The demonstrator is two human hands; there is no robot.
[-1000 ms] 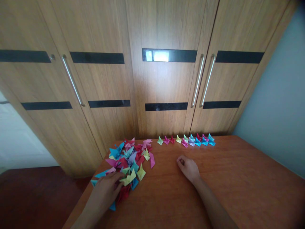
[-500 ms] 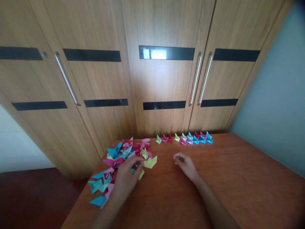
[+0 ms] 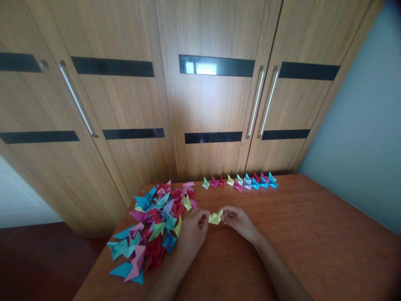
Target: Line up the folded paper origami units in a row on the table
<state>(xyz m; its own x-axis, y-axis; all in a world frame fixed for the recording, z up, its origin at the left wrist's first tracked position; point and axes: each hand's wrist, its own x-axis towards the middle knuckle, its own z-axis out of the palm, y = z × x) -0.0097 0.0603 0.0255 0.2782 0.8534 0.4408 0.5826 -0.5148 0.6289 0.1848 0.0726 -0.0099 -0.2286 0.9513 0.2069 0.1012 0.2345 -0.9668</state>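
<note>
A small yellow folded paper piece (image 3: 215,217) is held between my two hands above the middle of the table. My left hand (image 3: 194,230) pinches its left end, and my right hand (image 3: 239,223) grips the right end with closed fingers. To the left lies a loose pile of folded papers (image 3: 156,230) in red, pink, blue, teal, green and yellow, partly behind my left hand and forearm. Near the back edge, several small folded papers (image 3: 247,182) stand in a line, two rows deep toward the right.
The wooden tabletop (image 3: 313,238) reaches right toward a pale wall (image 3: 360,138). Directly behind it stands a wooden wardrobe (image 3: 209,104) with metal handles and dark strips. The table's left edge drops to a dark red floor (image 3: 46,259).
My left hand has moved right, carrying the yellow paper away from the pile. My right hand now grips its other end. The view has shifted slightly.
</note>
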